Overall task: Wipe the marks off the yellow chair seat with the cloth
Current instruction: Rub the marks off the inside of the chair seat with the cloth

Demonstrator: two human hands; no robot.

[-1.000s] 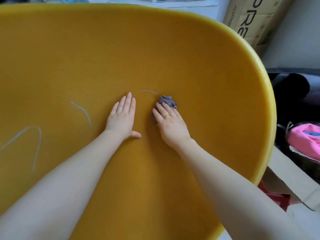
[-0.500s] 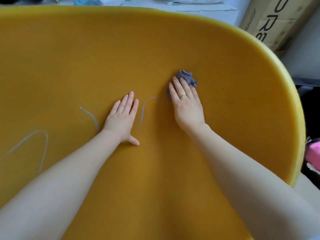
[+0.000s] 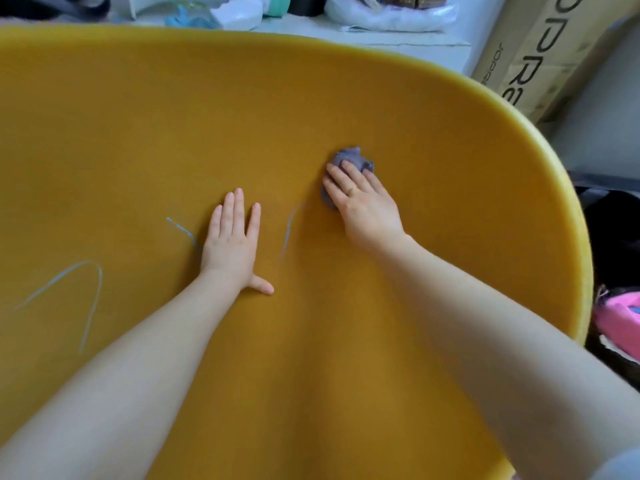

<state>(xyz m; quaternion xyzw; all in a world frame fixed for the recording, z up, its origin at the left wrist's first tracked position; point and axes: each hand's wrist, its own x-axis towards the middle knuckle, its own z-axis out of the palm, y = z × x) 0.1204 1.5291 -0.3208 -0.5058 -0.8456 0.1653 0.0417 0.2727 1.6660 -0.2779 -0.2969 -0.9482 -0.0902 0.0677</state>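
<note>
The right hand (image 3: pixel 363 206) presses a bunched grey cloth (image 3: pixel 349 161) flat-fingered onto the yellow chair seat (image 3: pixel 311 341), at about two o'clock from the left hand (image 3: pixel 232 244), which lies spread and empty. The cloth looks soft, light and crumpled, probably best pinned under the fingertips. Pale blue marks (image 3: pixel 287 233) remain between the hands and towards nine o'clock.

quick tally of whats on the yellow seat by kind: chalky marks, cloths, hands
Pale blue chalky marks: 3 (long loop, short streak, thin line)
Crumpled grey-purple cloths: 1
Bare hands: 2 (left hand, right hand)
Total: 6 on the yellow chair seat
</note>
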